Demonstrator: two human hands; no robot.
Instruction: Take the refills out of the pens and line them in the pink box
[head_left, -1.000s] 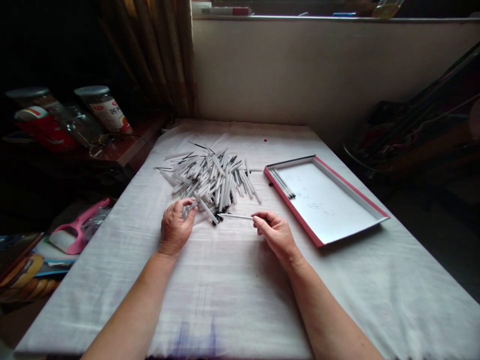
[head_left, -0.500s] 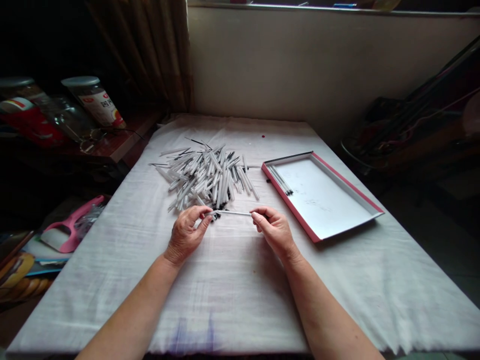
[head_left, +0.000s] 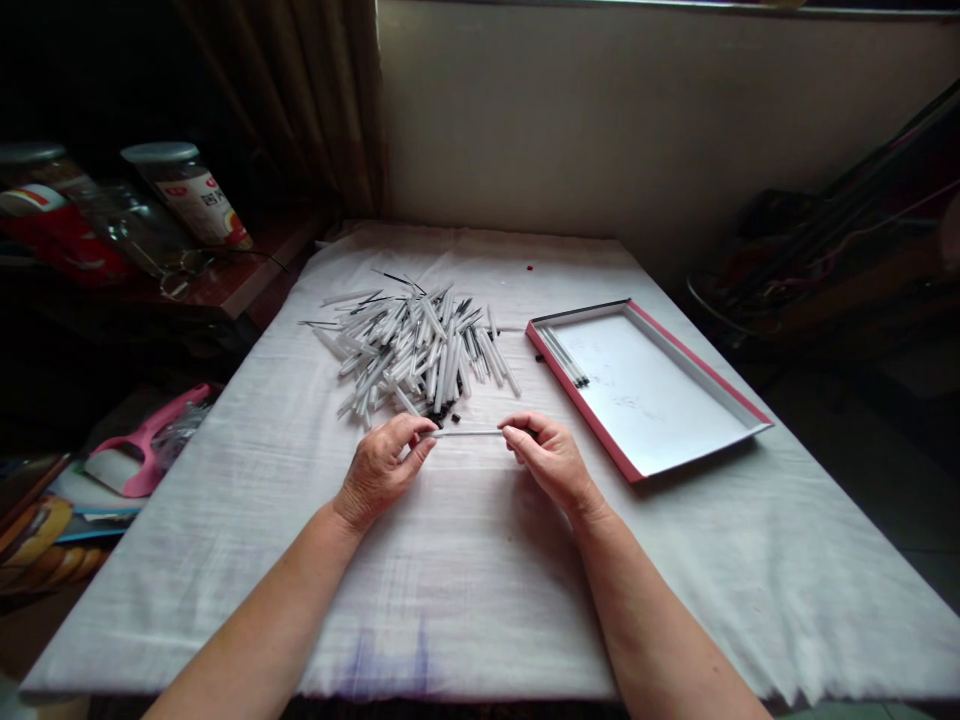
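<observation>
My left hand (head_left: 382,468) and my right hand (head_left: 550,462) hover over a white cloth-covered table (head_left: 465,560), each pinching one end of a thin white pen refill (head_left: 469,433) held level between them. The left fingers are closed around a small piece at the refill's left end; I cannot make it out. Just beyond the hands lies a heap of white pen barrels and refills with black tips (head_left: 412,350). A shallow red-edged box lid (head_left: 652,390) lies to the right, holding a few thin refills (head_left: 564,356) along its left wall.
A dark shelf at the left carries jars with grey lids (head_left: 184,195). Lower left, a pink-handled tool (head_left: 146,445) rests on papers. A curtain hangs at the back left, a pale wall behind. Dark clutter fills the right side.
My left hand left the heap with a small piece and came to the refill's left end. My right hand kept its hold on the refill and barely moved.
</observation>
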